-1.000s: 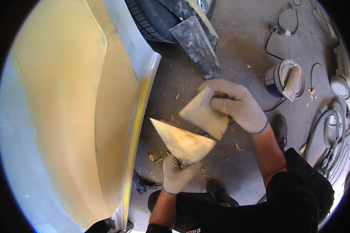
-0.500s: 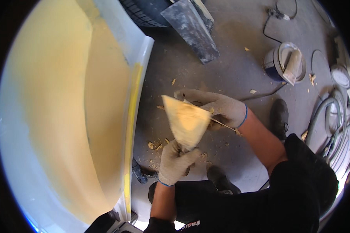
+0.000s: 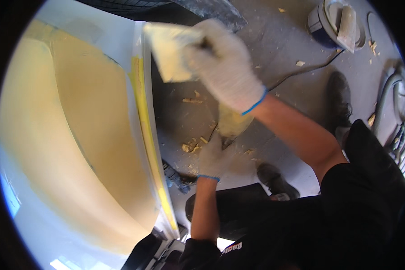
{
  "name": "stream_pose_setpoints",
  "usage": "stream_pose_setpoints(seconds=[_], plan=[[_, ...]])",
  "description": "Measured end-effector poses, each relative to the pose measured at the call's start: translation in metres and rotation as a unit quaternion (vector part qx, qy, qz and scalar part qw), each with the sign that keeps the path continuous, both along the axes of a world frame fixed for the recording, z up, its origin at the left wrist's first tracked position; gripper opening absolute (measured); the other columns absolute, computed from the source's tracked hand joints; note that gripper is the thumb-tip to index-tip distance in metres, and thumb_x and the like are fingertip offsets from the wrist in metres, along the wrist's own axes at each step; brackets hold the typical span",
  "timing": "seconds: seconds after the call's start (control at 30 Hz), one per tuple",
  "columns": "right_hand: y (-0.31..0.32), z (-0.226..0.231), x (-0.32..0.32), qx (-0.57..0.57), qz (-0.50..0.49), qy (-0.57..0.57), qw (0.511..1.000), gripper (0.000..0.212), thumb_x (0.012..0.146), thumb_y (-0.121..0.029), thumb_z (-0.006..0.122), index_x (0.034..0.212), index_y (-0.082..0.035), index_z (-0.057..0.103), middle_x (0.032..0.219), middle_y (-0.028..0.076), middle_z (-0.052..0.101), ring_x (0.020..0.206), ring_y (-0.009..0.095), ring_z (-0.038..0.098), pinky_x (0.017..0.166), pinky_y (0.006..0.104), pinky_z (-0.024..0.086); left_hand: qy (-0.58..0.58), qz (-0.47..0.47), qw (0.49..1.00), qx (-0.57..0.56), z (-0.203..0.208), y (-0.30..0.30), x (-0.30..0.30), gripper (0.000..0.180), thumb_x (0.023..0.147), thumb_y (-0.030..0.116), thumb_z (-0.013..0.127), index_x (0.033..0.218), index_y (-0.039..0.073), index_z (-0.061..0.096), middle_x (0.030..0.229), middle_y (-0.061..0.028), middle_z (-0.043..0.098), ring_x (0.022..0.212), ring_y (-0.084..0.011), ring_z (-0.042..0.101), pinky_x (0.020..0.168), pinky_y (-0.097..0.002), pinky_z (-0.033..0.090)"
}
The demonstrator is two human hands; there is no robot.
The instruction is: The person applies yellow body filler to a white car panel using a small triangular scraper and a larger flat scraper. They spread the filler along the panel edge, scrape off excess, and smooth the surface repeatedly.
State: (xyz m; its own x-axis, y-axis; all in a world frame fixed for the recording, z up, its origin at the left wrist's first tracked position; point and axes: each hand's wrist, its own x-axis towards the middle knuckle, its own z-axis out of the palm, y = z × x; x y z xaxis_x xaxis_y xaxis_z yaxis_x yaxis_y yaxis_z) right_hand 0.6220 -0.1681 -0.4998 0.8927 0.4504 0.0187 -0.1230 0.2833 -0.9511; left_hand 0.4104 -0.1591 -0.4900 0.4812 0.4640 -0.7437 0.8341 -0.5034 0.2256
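Note:
My right hand (image 3: 229, 67), in a pale work glove with a blue cuff, grips a flat spreader (image 3: 168, 56) smeared with cream-yellow filler. Its blade is beside the upper right edge of a car body panel (image 3: 94, 90); whether they touch I cannot tell. Beige filler covers much of that panel, and a yellow strip (image 3: 143, 108) runs along its edge. Lower down, my gloved left hand (image 3: 211, 159) is closed round the handle of a wide putty knife (image 3: 233, 121). The right hand and forearm partly hide the knife's filler-coated blade.
A filler can (image 3: 323, 27) with a scraper (image 3: 347, 27) on its lid stands at the upper right. Scraps of dried filler (image 3: 191, 146) litter the floor beside the panel. A dark cable (image 3: 301, 71) crosses the floor, and a hose (image 3: 382, 96) lies coiled at the far right.
My right hand has moved up and left with the spreader, from beside the putty knife to the panel's edge. The left hand has shifted slightly right. The whole view has shifted too.

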Motion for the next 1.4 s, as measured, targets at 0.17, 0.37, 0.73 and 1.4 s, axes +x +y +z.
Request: stream_pose_setpoints(seconds=[0.17,0.37,0.73,1.4], plan=[[0.043,0.027,-0.062,0.027,-0.040,0.082,0.995,0.015,0.097,-0.006,0.057,0.111,-0.004,0.062,0.091,0.024,0.069,0.088,0.043,0.070,0.074,0.0486,0.056,-0.053,-0.140,0.989,-0.018,-0.052,0.007,-0.058,0.055,0.093,0.036,0.070,0.133,0.000,0.059,0.121,-0.0234,0.068,0.115,-0.0409,0.064,0.097,-0.0460,0.049],[0.071,0.050,-0.076,0.013,-0.145,0.016,0.989,0.017,0.095,-0.003,0.058,0.110,-0.007,0.065,0.082,0.020,0.064,0.077,0.041,0.065,0.069,0.0480,0.052,-0.033,-0.126,0.990,-0.059,-0.068,0.021,-0.086,0.057,0.096,0.037,0.066,0.139,0.001,0.054,0.131,-0.0225,0.061,0.123,-0.0398,0.057,0.104,-0.0460,0.044],[0.082,0.049,-0.081,0.073,-0.165,-0.031,0.983,0.024,0.095,-0.001,0.057,0.118,-0.007,0.065,0.095,0.018,0.067,0.091,0.041,0.065,0.079,0.0469,0.053,-0.040,-0.099,0.992,-0.070,-0.066,0.014,-0.119,0.062,0.101,0.039,0.060,0.149,0.003,0.044,0.149,-0.0209,0.047,0.138,-0.0378,0.044,0.115,-0.0462,0.035],[0.083,0.037,-0.103,0.061,-0.175,-0.066,0.981,0.019,0.101,-0.008,0.062,0.117,-0.003,0.069,0.102,0.017,0.070,0.093,0.036,0.068,0.081,0.0411,0.056,0.018,-0.081,0.989,-0.121,-0.071,0.016,-0.136,0.067,0.108,0.045,0.048,0.160,0.007,0.031,0.170,-0.0157,0.027,0.155,-0.0333,0.026,0.127,-0.0462,0.020]])
